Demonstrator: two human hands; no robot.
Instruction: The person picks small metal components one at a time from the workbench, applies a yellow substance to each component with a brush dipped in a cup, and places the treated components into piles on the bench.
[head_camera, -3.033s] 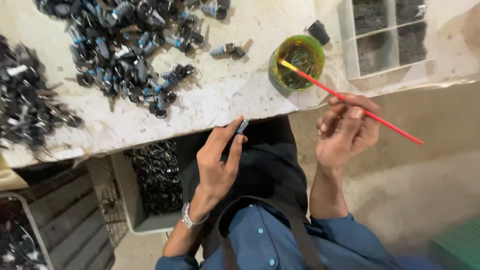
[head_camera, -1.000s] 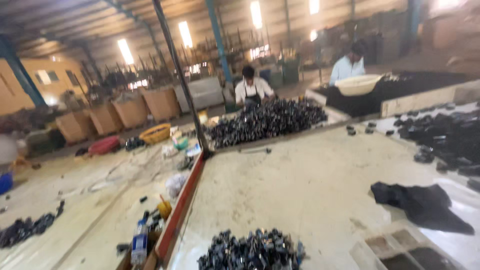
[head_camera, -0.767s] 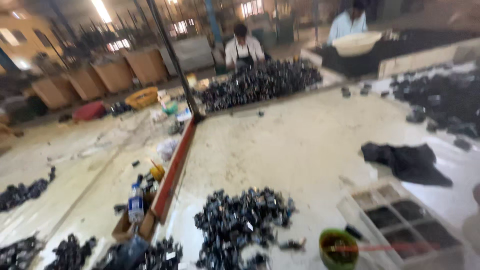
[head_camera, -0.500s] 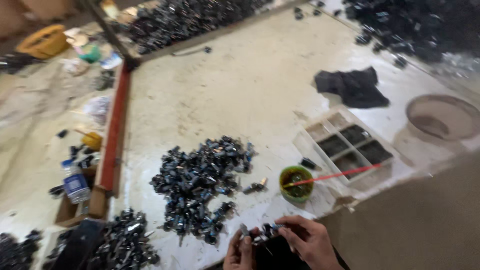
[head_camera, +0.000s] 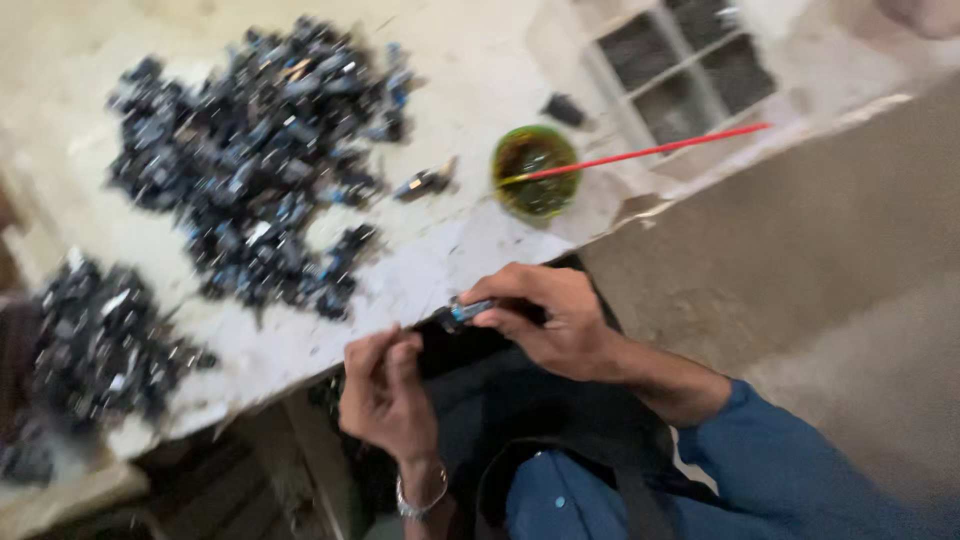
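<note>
While the right hand (head_camera: 555, 315) pinches a small dark metal part with a blue band (head_camera: 465, 312) at the edge of the worn white table (head_camera: 480, 60), the left hand (head_camera: 385, 395) sits at its 8 o'clock, fingers curled together, apparently holding nothing. A green cup of dark liquid (head_camera: 535, 172) with a red stick (head_camera: 650, 152) stands at 12 o'clock; a large pile of dark parts (head_camera: 255, 165) lies at 10 o'clock.
</note>
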